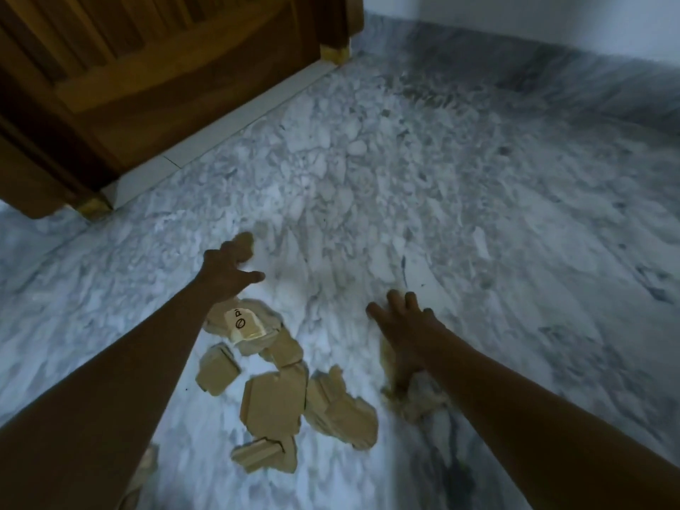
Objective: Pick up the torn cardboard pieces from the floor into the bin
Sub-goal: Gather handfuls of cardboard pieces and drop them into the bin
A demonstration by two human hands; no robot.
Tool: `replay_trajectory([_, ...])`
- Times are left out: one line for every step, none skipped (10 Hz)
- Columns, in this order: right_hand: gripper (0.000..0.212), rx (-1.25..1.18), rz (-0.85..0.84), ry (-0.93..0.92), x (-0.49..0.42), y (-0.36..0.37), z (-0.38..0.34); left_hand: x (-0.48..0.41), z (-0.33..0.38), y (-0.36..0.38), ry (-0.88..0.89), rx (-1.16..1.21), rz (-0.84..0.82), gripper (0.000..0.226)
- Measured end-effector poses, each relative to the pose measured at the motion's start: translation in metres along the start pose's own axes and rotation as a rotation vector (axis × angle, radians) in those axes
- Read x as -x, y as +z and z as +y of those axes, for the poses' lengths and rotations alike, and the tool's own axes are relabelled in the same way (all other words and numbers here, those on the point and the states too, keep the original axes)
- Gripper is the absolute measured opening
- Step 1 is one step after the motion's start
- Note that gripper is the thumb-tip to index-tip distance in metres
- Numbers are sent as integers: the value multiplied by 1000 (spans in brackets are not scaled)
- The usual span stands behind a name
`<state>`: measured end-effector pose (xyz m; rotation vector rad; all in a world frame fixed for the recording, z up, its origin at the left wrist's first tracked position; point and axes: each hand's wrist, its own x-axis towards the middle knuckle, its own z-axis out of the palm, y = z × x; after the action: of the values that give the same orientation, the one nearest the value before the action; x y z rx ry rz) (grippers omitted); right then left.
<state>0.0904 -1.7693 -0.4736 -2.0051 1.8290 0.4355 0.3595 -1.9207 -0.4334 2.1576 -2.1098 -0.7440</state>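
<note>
Several torn brown cardboard pieces (274,403) lie in a loose heap on the marble floor between my arms; one piece (247,327) carries a pale printed label. My left hand (230,272) reaches over the heap's far end, fingers curled at a small cardboard piece (245,245) beyond it; whether it grips that piece is unclear. My right hand (401,318) is spread flat, fingers apart, over the floor to the right. Blurred cardboard (408,392) lies under that forearm. No bin is in view.
A dark wooden door (147,79) with its frame and a pale threshold strip (235,119) fills the upper left. A white wall (552,20) with a grey skirting runs along the back right. Grey-white marble floor (460,200) spreads ahead and to the right.
</note>
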Motion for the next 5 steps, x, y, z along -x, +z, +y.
replay_trajectory([88,-14,-142,-93,-26,-11,-3,-29,-1,10,-36,-98,16,83])
replay_trajectory([28,-95,-142,-98,-48,-1,-2,-60,-19,24,-16,-295,8,79])
replay_trajectory([39,-98,-183,-129,-56,3,-2,-84,-34,48,77,-388,95,67])
replay_trajectory([38,-45,-234,-206,-50,7,-3,-48,-12,34,91,-447,135,40])
replay_trajectory([32,-80,-277,-228,-36,3,-9,-30,-14,31,165,-353,126,29])
